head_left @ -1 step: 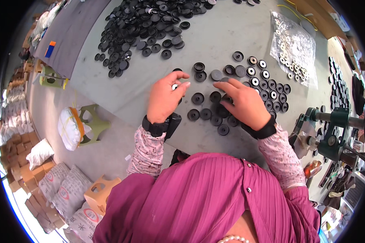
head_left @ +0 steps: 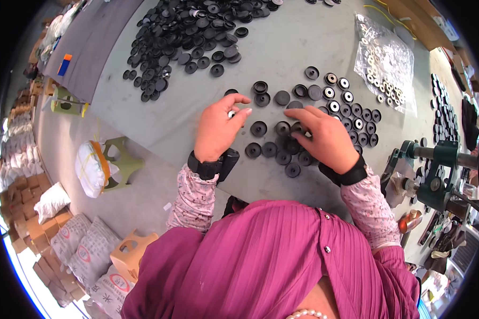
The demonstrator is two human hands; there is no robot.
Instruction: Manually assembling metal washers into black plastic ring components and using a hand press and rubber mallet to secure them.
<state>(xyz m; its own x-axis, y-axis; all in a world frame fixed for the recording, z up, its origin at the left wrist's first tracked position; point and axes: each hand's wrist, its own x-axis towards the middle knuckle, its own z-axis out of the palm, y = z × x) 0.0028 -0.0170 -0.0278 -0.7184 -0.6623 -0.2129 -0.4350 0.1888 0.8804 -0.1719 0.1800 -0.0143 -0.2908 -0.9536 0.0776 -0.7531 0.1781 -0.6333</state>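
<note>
My left hand hovers near the table's front edge with its thumb and forefinger apart. A small white ring shows in its curled fingers, and a round black cap lies partly behind it. Over a loose group of caps, my right hand has its thumb and forefinger spread, with nothing visible between them. Its forefinger is nearest a dark cap; whether they touch, I cannot tell. Left of this hand, an upturned cap shows its central post. Farther right, several caps carry white rings, such as one cap.
A large heap of black caps covers the far left of the table. A clear plastic bag of white rings lies at the far right. On the right stands a green metal press. A stool is on the floor at left.
Both hands have shifted very slightly to the right. Their finger poses look the same, and the caps keep their arrangement.
</note>
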